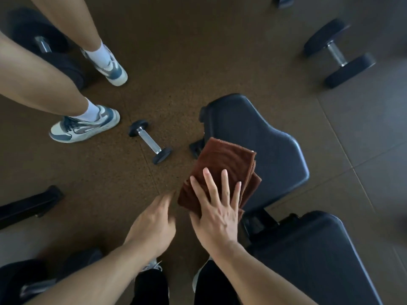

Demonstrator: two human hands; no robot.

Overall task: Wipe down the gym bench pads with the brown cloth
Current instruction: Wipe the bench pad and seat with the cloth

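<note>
The right hand (217, 213) presses flat, fingers straight, on the cloth (222, 170) at the pad (271, 150) edge, frame centre. The left hand (152, 225) beside it holds nothing, its grip loose.

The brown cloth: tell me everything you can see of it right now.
The brown cloth is a reddish-brown, towel-like fabric, folded into several layers whose edges show stacked along its right side. It lies over the left edge of the dark padded bench seat, its lower corner overhanging the pad. The right hand lies flat on its lower half, fingers straight and spread. The left hand is just beside its lower left corner; whether it touches the cloth cannot be told.
</note>
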